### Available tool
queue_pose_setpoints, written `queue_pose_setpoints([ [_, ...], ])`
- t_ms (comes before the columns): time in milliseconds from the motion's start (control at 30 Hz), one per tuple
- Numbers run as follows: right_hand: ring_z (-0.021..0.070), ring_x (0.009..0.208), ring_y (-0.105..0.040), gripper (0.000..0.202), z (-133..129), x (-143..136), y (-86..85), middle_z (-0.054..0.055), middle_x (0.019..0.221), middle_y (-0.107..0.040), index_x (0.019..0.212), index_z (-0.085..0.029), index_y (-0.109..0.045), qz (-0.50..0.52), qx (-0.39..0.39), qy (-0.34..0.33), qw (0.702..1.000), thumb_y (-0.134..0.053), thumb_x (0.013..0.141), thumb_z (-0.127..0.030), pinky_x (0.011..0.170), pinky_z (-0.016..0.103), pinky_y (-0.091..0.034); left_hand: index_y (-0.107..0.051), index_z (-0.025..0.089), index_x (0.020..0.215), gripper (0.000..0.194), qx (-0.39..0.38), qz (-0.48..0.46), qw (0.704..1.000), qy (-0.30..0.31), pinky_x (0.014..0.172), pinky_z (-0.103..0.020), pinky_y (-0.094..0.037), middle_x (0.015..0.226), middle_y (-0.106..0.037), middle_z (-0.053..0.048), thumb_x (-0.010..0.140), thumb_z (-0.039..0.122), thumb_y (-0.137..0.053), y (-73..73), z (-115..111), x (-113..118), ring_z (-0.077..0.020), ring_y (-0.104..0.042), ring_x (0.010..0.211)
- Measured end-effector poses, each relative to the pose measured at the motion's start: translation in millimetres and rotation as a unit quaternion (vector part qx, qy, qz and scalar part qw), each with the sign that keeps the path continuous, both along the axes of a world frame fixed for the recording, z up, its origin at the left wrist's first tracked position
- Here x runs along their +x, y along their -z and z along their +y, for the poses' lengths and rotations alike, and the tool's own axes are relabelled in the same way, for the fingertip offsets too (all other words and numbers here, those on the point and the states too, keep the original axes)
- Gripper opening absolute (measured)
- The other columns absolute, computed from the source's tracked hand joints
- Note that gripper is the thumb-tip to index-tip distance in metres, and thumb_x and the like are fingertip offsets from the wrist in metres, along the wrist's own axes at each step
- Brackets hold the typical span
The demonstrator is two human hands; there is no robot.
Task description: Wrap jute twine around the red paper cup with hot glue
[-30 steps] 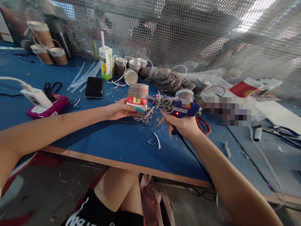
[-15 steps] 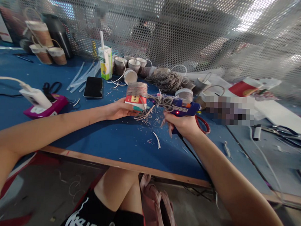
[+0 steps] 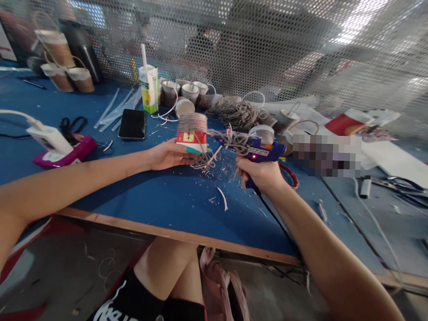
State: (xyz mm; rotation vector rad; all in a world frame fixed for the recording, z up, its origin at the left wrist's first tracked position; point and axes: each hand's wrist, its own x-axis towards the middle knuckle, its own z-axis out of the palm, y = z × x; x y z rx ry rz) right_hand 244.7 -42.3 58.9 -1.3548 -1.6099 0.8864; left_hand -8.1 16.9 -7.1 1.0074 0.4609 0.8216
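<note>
My left hand (image 3: 168, 155) is closed around the lower part of a paper cup (image 3: 192, 137). Grey cord is wound round the cup's upper half, and its red and white printed part shows below. Loose cord (image 3: 204, 161) hangs in a small tangle beside the cup. My right hand (image 3: 257, 171) grips a blue hot glue gun (image 3: 263, 152) with a red light lit on its side. The gun's front end points at the cup, with grey cord strands in front of it or over it, so I cannot tell whether the nozzle touches the cup.
Behind stand several cord-wrapped cups (image 3: 190, 92), a heap of grey cord (image 3: 236, 113) and a drink carton (image 3: 148, 89). A phone (image 3: 132, 124) and a purple power strip (image 3: 65, 150) lie left. Pliers (image 3: 406, 186) lie right. Scraps dot the blue table (image 3: 184, 201).
The cup in my left hand has shifted slightly left and up. The glue gun has moved a little to the right, widening the gap between my hands slightly.
</note>
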Motion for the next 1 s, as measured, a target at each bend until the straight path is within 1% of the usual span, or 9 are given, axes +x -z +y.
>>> queue_pose_setpoints([
  [200,0.0086,0.032,-0.040,0.011,1,1,1.0,-0.006,0.037,-0.045,0.053,-0.025,-0.051,0.005,-0.004,0.014,1.000,-0.061,0.057,-0.027,0.033,0.024,-0.039,-0.074,0.016,0.113,0.044,0.013,0.006,0.999,0.029,0.099,-0.044,-0.055,0.108,-0.081,-0.013,0.072,0.028,-0.083,-0.9,0,-3,-0.0262,-0.074,0.102],
  [333,0.0098,0.031,-0.042,0.011,1,1,0.6,-0.006,0.037,-0.046,0.054,-0.026,-0.051,0.011,-0.012,0.013,1.000,-0.062,0.057,-0.027,0.032,0.025,-0.038,-0.074,0.016,0.118,0.047,0.023,0.014,0.999,0.039,0.106,-0.048,-0.052,0.124,-0.078,-0.015,0.074,0.033,-0.078,0.0,1,-6,-0.0287,-0.072,0.112],
  [533,0.0121,0.032,-0.045,0.012,4,3,4.5,-0.006,0.038,-0.046,0.058,-0.026,-0.053,0.017,-0.021,0.005,1.000,-0.064,0.060,-0.027,0.032,0.026,-0.039,-0.074,0.018,0.121,0.052,0.033,0.000,0.997,0.068,0.103,-0.044,-0.054,0.133,-0.075,-0.014,0.073,0.036,-0.076,0.5,3,-5,-0.0283,-0.071,0.114],
  [667,0.0124,0.034,-0.042,0.025,7,9,2.1,-0.004,0.040,-0.045,0.058,-0.026,-0.052,-0.002,0.003,-0.001,1.000,-0.069,0.071,-0.038,0.035,0.029,-0.039,-0.075,0.018,0.119,0.051,0.015,0.000,0.999,0.049,0.103,-0.044,-0.055,0.132,-0.075,-0.014,0.072,0.037,-0.077,-0.1,3,-5,-0.0276,-0.071,0.113],
  [733,0.0141,0.042,-0.046,0.036,10,12,0.7,-0.002,0.048,-0.048,0.059,-0.026,-0.048,-0.086,0.062,0.039,0.994,-0.072,0.075,-0.048,0.043,0.032,-0.044,-0.076,0.017,0.116,0.047,-0.001,0.001,1.000,0.023,0.103,-0.044,-0.055,0.130,-0.076,-0.014,0.072,0.034,-0.078,-0.3,3,-5,-0.0270,-0.072,0.110],
  [800,0.0197,0.056,-0.055,0.047,14,16,1.5,0.001,0.059,-0.051,0.064,-0.026,-0.045,-0.216,0.108,0.100,0.965,-0.079,0.072,-0.059,0.053,0.037,-0.050,-0.076,0.015,0.111,0.042,-0.015,-0.005,1.000,-0.006,0.103,-0.044,-0.055,0.122,-0.079,-0.014,0.072,0.028,-0.079,-0.1,3,-4,-0.0258,-0.073,0.106],
  [867,0.0294,0.072,-0.064,0.056,18,19,5.3,0.007,0.072,-0.057,0.073,-0.024,-0.050,-0.325,0.098,0.132,0.931,-0.085,0.064,-0.067,0.065,0.044,-0.055,-0.076,0.014,0.108,0.037,-0.022,-0.013,0.999,-0.029,0.103,-0.044,-0.055,0.111,-0.080,-0.012,0.072,0.023,-0.080,0.4,3,-2,-0.0239,-0.074,0.102],
  [933,0.0414,0.093,-0.068,0.066,20,20,9.9,0.017,0.091,-0.064,0.088,-0.018,-0.058,-0.379,0.081,0.130,0.913,-0.090,0.060,-0.068,0.077,0.052,-0.057,-0.075,0.015,0.106,0.035,-0.022,-0.019,0.999,-0.033,0.103,-0.043,-0.055,0.102,-0.081,-0.009,0.072,0.019,-0.081,0.9,3,-1,-0.0221,-0.075,0.098],
  [1000,0.0501,0.116,-0.062,0.071,18,17,12.5,0.026,0.113,-0.064,0.104,-0.013,-0.061,-0.388,0.120,0.121,0.906,-0.090,0.064,-0.064,0.092,0.062,-0.054,-0.074,0.016,0.105,0.034,-0.023,-0.020,0.999,-0.029,0.102,-0.043,-0.054,0.098,-0.081,-0.007,0.073,0.019,-0.082,0.9,3,1,-0.0211,-0.075,0.096],
])
